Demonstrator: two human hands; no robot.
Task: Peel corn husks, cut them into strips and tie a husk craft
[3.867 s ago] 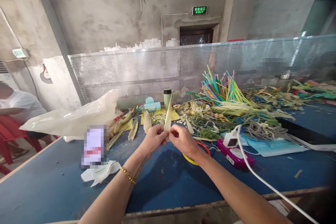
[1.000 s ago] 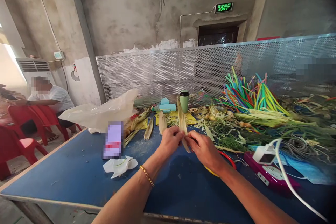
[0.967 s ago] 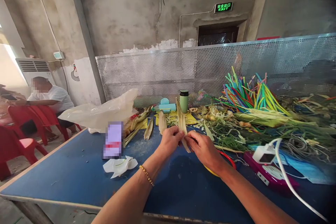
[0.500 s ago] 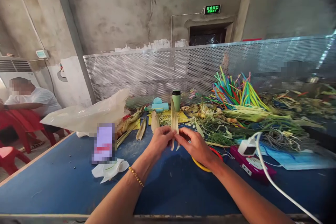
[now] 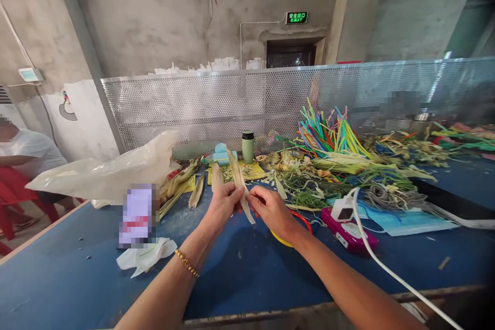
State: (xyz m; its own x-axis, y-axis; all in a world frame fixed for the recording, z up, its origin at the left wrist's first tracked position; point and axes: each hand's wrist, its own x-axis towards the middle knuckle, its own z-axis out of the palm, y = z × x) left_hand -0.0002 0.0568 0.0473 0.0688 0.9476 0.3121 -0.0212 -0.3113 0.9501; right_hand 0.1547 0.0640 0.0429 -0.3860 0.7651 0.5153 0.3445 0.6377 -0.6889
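Clearly, a light, easily torn husk strip (image 5: pixel 236 171) held between two hands, in front of the green flask (image 5: pixel 248 147)

In the head view, the husk strip is on the near side of the green flask and leans, its tip just left of it. The left hand (image 5: pixel 226 201) pinches it between thumb and fingers; the right hand (image 5: pixel 274 211) has thumb and forefinger closed on its right edge, directly beside the left thumb. The strip should weigh almost nothing and feel dry and papery, bending readily but liable to split along the grain. A soft fingertip pinch low on its length, pulling along the fibres, seems the safest hold.

Half a second ago the strip stood nearly upright, in line with the flask's left edge; its tip has since swung clear to the left, and its lower end, then showing two tails, shows one.
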